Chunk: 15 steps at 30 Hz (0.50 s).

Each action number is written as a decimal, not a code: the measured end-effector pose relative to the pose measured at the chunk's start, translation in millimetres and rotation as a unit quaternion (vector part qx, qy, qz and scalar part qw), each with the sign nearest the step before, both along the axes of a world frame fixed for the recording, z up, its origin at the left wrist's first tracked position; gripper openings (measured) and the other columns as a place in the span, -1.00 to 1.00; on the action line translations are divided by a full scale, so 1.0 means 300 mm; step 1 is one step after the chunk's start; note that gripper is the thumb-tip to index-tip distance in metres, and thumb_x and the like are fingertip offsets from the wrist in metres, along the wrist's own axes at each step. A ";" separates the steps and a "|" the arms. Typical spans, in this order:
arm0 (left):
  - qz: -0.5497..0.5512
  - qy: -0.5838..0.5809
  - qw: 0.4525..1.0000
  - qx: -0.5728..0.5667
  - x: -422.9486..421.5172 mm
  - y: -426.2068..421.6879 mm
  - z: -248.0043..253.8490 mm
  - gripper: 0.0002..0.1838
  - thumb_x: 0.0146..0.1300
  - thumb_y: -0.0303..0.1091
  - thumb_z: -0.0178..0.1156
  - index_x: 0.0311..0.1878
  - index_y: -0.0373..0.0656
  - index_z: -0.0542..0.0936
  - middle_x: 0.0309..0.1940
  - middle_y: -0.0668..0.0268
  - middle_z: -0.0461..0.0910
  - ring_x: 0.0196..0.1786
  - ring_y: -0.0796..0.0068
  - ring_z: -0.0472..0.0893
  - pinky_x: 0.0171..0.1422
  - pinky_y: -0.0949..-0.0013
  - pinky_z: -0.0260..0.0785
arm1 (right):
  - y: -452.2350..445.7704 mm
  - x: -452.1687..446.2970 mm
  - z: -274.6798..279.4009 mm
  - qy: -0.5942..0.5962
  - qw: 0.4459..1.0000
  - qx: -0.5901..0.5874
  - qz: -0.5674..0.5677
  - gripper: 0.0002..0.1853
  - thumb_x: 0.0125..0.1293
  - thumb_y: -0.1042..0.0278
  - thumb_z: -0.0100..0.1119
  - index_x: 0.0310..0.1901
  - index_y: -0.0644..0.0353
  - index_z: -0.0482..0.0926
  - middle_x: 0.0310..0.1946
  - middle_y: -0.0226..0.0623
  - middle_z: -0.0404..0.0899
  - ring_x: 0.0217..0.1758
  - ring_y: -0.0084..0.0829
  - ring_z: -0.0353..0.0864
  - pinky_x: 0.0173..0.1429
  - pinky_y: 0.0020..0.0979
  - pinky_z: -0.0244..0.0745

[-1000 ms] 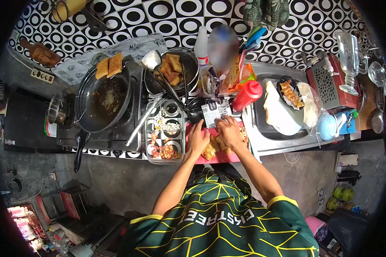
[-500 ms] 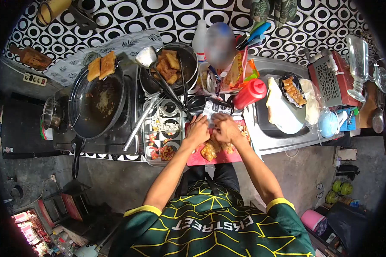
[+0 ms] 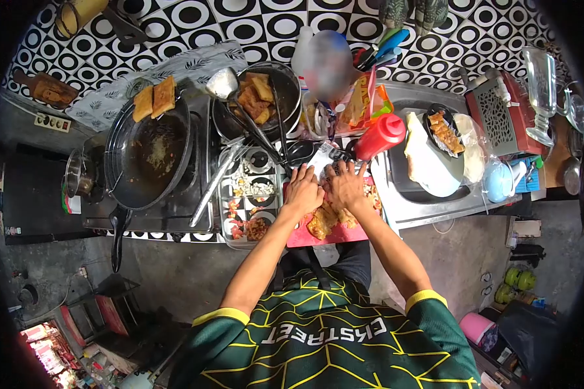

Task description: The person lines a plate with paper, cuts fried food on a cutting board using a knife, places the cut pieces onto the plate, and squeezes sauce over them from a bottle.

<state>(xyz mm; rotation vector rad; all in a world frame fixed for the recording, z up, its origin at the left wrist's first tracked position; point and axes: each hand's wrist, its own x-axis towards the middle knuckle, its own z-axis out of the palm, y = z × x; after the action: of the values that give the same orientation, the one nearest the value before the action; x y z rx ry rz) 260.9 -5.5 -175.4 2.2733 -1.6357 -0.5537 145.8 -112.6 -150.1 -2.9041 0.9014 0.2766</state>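
On the far part of the red board (image 3: 311, 241), my left hand (image 3: 303, 191) and my right hand (image 3: 348, 189) lie side by side, palms down with fingers spread. Beneath and just beyond their fingertips is a printed paper (image 3: 326, 156), partly hidden. Golden filled food pieces (image 3: 322, 222) rest on the board nearer my body. A glass divided tray (image 3: 245, 243) of chopped fillings stands beside the board on the left. The red squeeze bottle (image 3: 381, 137) stands beyond my right hand. Whatever lies under my palms is hidden.
At the left a black pan (image 3: 150, 155) holds oil, with fried pieces (image 3: 154, 100) on its rack. Behind, a pot (image 3: 290, 84) holds more fried pieces and utensils. Over the sink at the right are a white plate (image 3: 431, 170) and a small black dish (image 3: 443, 133).
Both hands were bunched at the paper's near edge half a second ago; now their fingers are spread flat. The paper lies lower and more covered. The view has shifted slightly.
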 end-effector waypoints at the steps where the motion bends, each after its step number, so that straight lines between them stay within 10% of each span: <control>1: 0.004 -0.002 1.000 0.000 0.000 0.001 0.003 -0.42 0.19 -0.18 0.08 0.11 -0.54 0.51 0.36 -0.09 0.32 0.49 -0.02 0.18 0.59 0.03 -0.09 | 0.002 0.004 0.018 -0.005 1.000 0.009 -0.003 -0.48 0.25 -0.01 0.08 0.20 0.02 0.47 0.13 -0.12 0.42 0.28 -0.05 0.33 0.39 0.45 -0.11; 15: 0.003 0.051 0.995 -0.086 -0.109 0.078 0.075 -0.51 0.26 -0.29 0.06 0.20 -0.38 0.48 0.37 -0.07 0.30 0.47 -0.01 0.22 0.57 0.04 -0.01 | 0.056 -0.211 0.053 -0.198 0.976 0.095 -0.006 -0.39 0.18 0.13 0.17 0.27 0.20 0.42 0.28 0.00 0.32 0.37 0.06 0.23 0.44 0.27 0.00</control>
<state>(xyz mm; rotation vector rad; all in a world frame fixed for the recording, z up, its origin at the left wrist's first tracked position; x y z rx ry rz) 228.3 17.9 -153.0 2.0918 -1.5637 -0.4976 82.6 -95.8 -134.1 -2.6347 0.7756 -0.2025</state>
